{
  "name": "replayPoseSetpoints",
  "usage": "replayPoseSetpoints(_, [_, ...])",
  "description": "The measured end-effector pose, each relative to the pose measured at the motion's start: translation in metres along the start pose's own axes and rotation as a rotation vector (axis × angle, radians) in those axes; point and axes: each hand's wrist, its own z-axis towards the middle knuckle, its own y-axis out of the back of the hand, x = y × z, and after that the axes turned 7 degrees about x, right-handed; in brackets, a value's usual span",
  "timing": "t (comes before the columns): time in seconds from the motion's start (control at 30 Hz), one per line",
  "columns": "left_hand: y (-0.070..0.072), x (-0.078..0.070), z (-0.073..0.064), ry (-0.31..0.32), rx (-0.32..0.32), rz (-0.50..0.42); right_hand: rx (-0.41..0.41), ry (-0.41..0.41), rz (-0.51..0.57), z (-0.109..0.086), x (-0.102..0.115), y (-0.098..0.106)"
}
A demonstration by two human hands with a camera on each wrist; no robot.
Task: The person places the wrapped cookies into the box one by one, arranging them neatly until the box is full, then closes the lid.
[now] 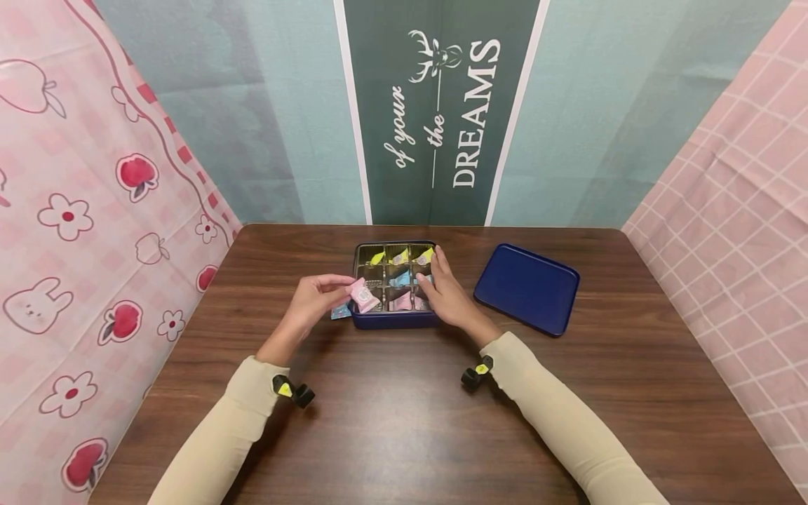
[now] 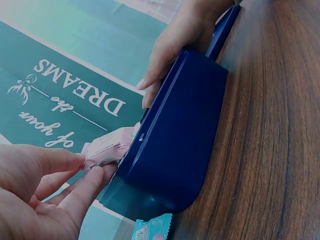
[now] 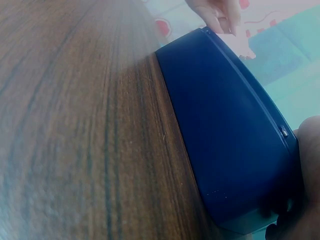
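Note:
Between thumb and fingertips, my left hand (image 1: pixel 315 300) pinches a pink wrapped candy (image 1: pixel 364 296) over the front left corner of a blue tin box (image 1: pixel 394 321). The left wrist view shows the pink wrapper (image 2: pixel 107 145) right at the box rim. Inside the box, a clear divided tray holds yellow candies (image 1: pixel 399 257), blue candies (image 1: pixel 400 278) and pink candies (image 1: pixel 400 301) in rows. My right hand (image 1: pixel 451 291) rests along the box's right edge, fingers extended and thumb over the tray. A blue wrapped candy (image 1: pixel 341 311) lies on the table beside the box's left side.
A dark blue lid (image 1: pixel 529 289) lies on the brown wooden table (image 1: pixel 391 421), right of the box. Behind the table hangs a teal and green cloth (image 1: pixel 265 112). Patterned pink cloths stand at the left (image 1: pixel 95 280) and right (image 1: pixel 732 175).

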Motion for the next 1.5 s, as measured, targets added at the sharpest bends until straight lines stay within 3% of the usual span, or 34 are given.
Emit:
replayPoseSetpoints(0.43, [-0.006, -0.005, 0.005, 0.011, -0.051, 0.062, 0.006, 0.002, -0.010, 0.001, 0.000, 0.000])
replayPoseSetpoints(0.8, [-0.010, -0.003, 0.007, -0.083, -0.093, 0.260, 0.004, -0.004, -0.003, 0.000, 0.000, 0.000])
replayPoseSetpoints(0.93, [-0.012, -0.002, 0.007, -0.087, -0.109, 0.288, 0.007, -0.002, -0.001, -0.001, 0.001, -0.001])
replayPoseSetpoints(1.1, [-0.014, -0.004, 0.004, -0.085, -0.120, 0.323, 0.003, 0.000, 0.003, 0.000, 0.001, -0.001])
replayPoseSetpoints(1.33, [-0.013, -0.005, -0.004, -0.133, -0.129, 0.395, 0.006, -0.002, 0.003, 0.000, 0.002, 0.000])
replayPoseSetpoints(1.5, [-0.012, -0.005, -0.010, -0.119, -0.138, 0.400, 0.003, -0.003, 0.007, 0.000, 0.002, 0.001])
